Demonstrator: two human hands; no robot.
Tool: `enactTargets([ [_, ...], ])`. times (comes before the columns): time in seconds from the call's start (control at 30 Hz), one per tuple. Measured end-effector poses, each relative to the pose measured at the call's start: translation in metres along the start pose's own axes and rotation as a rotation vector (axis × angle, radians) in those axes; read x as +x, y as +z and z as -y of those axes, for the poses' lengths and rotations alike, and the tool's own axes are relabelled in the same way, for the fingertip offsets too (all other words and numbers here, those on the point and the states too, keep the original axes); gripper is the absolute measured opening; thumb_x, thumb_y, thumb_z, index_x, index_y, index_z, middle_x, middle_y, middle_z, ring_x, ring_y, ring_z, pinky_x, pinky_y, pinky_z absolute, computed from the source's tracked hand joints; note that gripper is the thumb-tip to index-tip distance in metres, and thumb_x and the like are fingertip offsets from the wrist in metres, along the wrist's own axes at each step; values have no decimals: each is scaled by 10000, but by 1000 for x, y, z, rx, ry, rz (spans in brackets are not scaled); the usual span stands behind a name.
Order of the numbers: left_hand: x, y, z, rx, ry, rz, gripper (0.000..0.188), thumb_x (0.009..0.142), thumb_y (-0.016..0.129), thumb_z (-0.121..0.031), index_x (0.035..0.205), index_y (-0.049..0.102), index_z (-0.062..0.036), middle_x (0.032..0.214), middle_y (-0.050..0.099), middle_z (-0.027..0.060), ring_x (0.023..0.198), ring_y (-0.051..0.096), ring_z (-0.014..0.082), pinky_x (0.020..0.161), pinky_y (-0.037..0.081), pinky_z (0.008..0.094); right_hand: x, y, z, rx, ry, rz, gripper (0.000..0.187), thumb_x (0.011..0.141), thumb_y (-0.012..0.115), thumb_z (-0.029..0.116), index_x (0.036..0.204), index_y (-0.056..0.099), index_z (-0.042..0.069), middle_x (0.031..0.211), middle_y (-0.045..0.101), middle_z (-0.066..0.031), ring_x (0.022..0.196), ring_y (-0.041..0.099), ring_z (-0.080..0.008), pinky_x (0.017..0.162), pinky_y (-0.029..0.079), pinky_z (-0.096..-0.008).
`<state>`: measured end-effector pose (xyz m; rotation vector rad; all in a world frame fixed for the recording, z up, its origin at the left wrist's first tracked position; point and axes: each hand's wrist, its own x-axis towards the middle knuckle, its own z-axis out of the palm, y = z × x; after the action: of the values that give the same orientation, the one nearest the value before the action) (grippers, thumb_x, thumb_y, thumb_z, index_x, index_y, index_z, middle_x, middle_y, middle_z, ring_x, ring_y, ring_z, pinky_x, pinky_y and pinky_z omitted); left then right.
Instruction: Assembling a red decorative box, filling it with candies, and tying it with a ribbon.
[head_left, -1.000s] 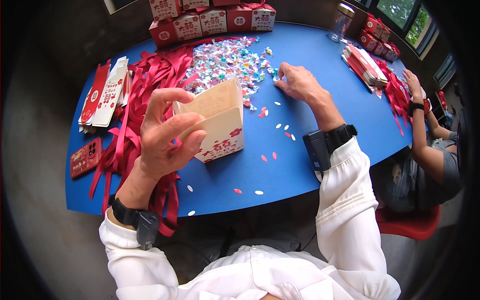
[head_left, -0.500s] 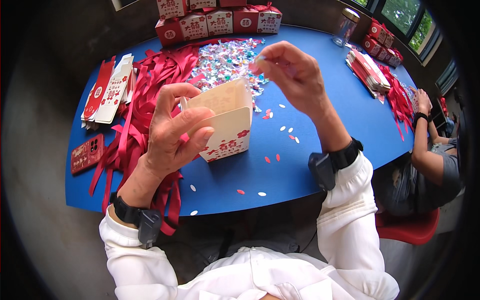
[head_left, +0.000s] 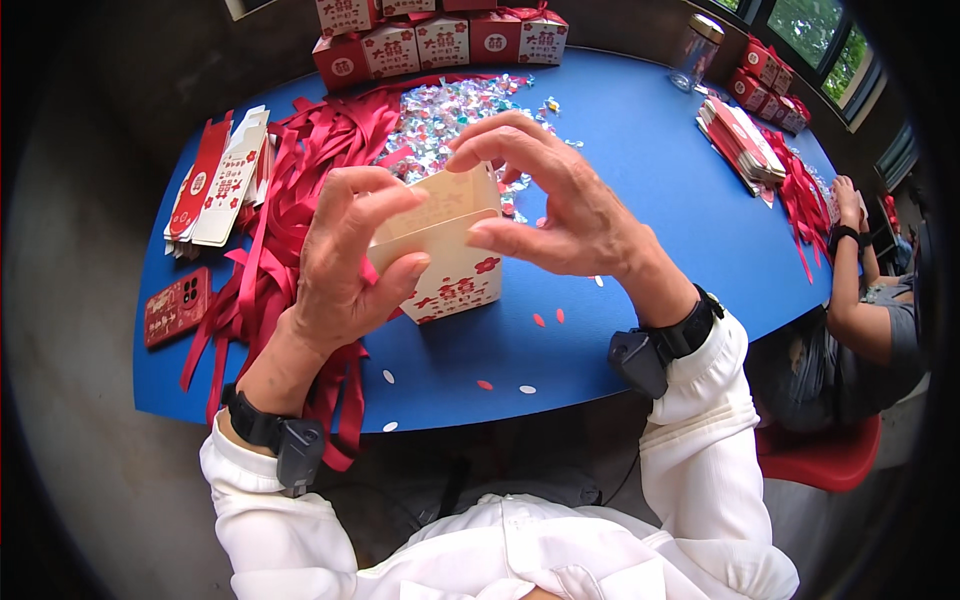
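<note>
An upright cream gift box (head_left: pixel 452 283) with red flowers and red lettering stands on the blue table, its top open. My left hand (head_left: pixel 345 245) grips its left side, thumb against the front panel and fingers at the upper rim. On the other side, my right hand (head_left: pixel 560 205) curves over the opening with thumb and fingers spread apart. Its fingertips are by the far wall and its thumb is by the front right edge; whether they press on the card I cannot tell. Nothing shows between those fingers. The inside bottom of the box is hidden.
Wrapped sweets (head_left: pixel 440 115) lie heaped behind the box. Red ribbons (head_left: pixel 300 210) sprawl at left, near flat box blanks (head_left: pixel 225 185) and a red phone (head_left: pixel 178 307). Finished boxes (head_left: pixel 440 45) line the back. A jar (head_left: pixel 697 55) stands far right; a co-worker (head_left: pixel 865 300) sits at right.
My right hand has come down and left from above the sweets to the box. Its pinched fingers have spread, and the pinkish thing between them no longer shows. The box stays in place.
</note>
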<state>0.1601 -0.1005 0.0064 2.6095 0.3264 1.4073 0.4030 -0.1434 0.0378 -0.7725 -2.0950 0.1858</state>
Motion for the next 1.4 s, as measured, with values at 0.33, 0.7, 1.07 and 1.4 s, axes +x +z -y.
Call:
enactTargets([
  [0.33,-6,5,4,-159,-180,-58,572,778,727,-124,1284,489,-3,1066,547,132,965,570,240,877,472,374,-6,17,7,-10,190,-23,439,800,712,208,1183,568,49,1129,547,-174,1126,535,-326,952,458,-443],
  [0.7,-4,11,-9,-106,-302,-84,593,721,783,-88,1238,498,-35,991,530,89,936,566,191,836,486,322,-8,15,6,-46,93,22,263,778,713,123,978,566,35,1050,580,-152,1056,566,-346,931,465,-432],
  [1.07,-2,10,-9,-141,-320,-2,771,709,824,-165,1362,434,-42,1060,527,93,998,550,203,897,474,352,-7,9,11,-133,41,149,330,772,773,170,1024,584,74,1181,566,-137,1141,547,-349,984,442,-455],
  [1.4,-6,13,-13,-405,-413,67,734,797,588,25,1465,295,-55,1279,447,150,1233,471,259,1083,368,391,-11,21,4,47,106,35,581,797,643,83,1348,462,128,1273,491,-196,1258,445,-412,1080,391,-485],
])
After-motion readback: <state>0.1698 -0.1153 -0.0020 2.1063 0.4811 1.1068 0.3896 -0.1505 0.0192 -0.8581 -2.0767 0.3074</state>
